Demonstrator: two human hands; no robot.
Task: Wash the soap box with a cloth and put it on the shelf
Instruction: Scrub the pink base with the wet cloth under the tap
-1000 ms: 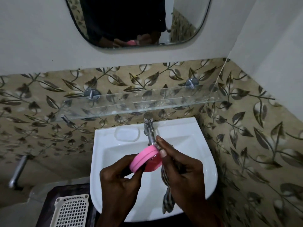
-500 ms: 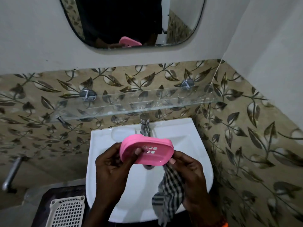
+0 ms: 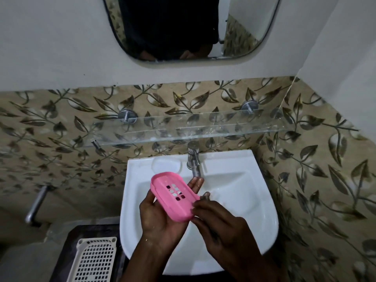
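Over the white basin (image 3: 254, 210), both hands work in the open bowl, hemmed in by the tap (image 3: 194, 162) just beyond the fingertips and the leaf-patterned tiled wall (image 3: 317, 180) close on the right. Above the tap, the glass shelf (image 3: 203, 129) juts out from the tiles, with a mirror (image 3: 183, 27) higher still. Down at lower left sits a cream perforated basket (image 3: 94, 259). The pink soap box (image 3: 175, 195) is a rounded oblong, hollow side up, drain holes showing at its centre, tilted away to the left. The left hand (image 3: 162, 218) cradles it from beneath, palm up, fingers curling round its far edge. The right hand (image 3: 219, 222) pinches the near right rim, knuckles toward the camera.
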